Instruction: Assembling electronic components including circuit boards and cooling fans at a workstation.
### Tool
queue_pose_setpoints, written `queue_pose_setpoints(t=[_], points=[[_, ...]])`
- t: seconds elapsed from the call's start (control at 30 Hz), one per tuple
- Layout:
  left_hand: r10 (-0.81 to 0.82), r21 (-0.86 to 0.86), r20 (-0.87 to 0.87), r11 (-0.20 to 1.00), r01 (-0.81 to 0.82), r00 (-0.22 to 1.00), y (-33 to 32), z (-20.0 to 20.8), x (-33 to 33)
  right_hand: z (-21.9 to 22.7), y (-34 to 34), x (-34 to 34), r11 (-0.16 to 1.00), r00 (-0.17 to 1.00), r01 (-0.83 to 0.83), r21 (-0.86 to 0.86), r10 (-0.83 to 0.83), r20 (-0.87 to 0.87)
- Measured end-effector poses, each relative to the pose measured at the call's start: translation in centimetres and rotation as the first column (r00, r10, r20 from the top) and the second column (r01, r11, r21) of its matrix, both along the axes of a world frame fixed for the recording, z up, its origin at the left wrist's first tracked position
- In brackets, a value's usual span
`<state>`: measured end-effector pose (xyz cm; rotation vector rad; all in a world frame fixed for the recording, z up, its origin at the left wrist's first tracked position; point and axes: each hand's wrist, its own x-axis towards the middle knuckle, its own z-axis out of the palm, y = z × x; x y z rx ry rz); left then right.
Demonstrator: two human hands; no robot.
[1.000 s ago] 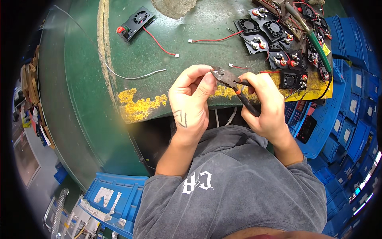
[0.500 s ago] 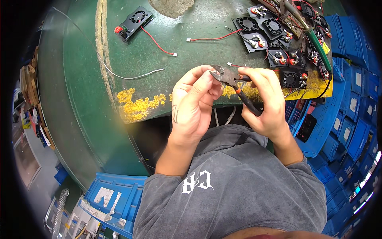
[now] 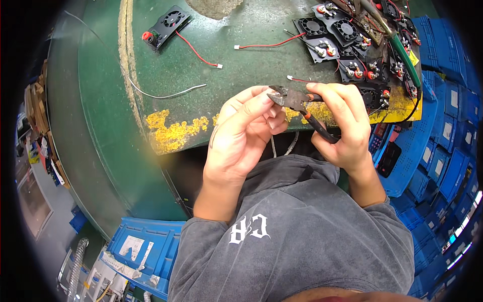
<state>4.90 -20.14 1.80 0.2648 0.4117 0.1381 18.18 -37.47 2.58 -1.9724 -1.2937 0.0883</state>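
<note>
My right hand [image 3: 347,118] is wrapped round the black and orange handles of a pair of cutting pliers [image 3: 298,101]. The handles are spread apart, and the metal jaws point left at the fingertips of my left hand [image 3: 246,123]. That left hand is pinched, thumb against forefinger, right beside the jaws; what it holds, if anything, is too small to make out. Both hands are over the near edge of the green workbench [image 3: 241,70]. Ahead and to the left lies a black fan board [image 3: 168,26] with a red terminal and a red lead.
Several more fan boards [image 3: 347,30] are heaped at the right, by a green-handled soldering iron [image 3: 405,60]. A loose grey wire [image 3: 171,95] curves across the bench's left part. Blue crates [image 3: 448,166] are stacked on the right; a blue bin [image 3: 146,251] stands lower left.
My right hand and the pliers have shifted slightly to the right. The left hand has turned a little, its fingers still pinched close to the jaws.
</note>
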Motion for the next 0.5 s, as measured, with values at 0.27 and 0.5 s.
queue_pose_setpoints(t=[0.27,0.5], points=[[-0.065,-0.008,0.011,0.998,0.066,0.998,0.73,-0.13,0.23,-0.34,-0.13,0.16,1.0,1.0,-0.004,0.02,0.004,0.016],[-0.063,-0.077,0.015,0.995,0.064,0.998,0.86,-0.25,0.13,-0.54,0.3,0.04,1.0,1.0,-0.005,0.014,0.005,-0.005]])
